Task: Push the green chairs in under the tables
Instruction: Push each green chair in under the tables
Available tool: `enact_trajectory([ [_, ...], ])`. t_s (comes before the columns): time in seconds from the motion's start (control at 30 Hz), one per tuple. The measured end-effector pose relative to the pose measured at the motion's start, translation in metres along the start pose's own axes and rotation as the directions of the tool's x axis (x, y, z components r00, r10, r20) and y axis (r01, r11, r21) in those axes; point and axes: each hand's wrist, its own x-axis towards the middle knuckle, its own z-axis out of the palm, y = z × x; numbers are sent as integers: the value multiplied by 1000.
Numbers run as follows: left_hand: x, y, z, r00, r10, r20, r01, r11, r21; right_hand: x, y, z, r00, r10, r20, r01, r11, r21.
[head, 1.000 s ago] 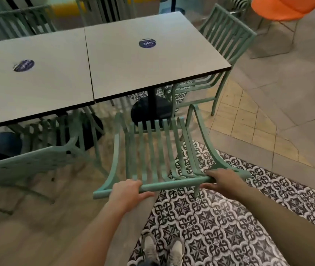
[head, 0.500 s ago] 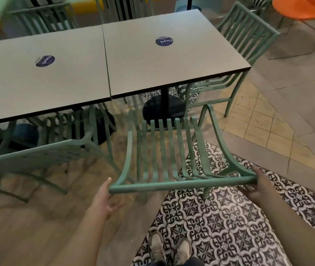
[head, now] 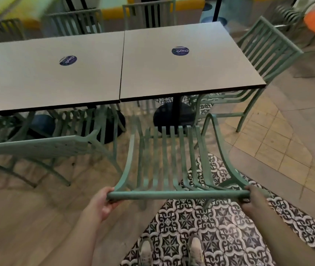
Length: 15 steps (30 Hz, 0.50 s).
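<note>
Green chair [head: 164, 162] before the table [head: 181, 73], top rail gripped by left hand [head: 103, 204] and right hand [head: 253, 198]

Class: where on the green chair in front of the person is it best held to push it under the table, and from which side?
Hold the chair by its top rail, from behind, one hand at each end. The rail runs level across the back, which faces the person.

Single head view, wide-angle, looking forward and down: chair [head: 172, 166] close below, tables [head: 172, 73] beyond, shoes [head: 196, 250] at bottom edge.
</note>
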Motion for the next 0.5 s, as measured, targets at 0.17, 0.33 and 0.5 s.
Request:
enact_trajectory([
  [0.17, -3, -24, 3, 994, -6, -113, -1, 998, -64, 5, -17, 4, 998, -15, 59, 18, 998, -57],
  [0.33, -17, -50, 27, 993, -39, -113, 13, 976, -216, 7, -25, 3, 994, 22, 105, -16, 998, -56],
  [0.5, -15, -52, 41, 987, -49, -152, 0, 952, -308, 7, -25, 6, 992, 36, 117, -31, 999, -45],
])
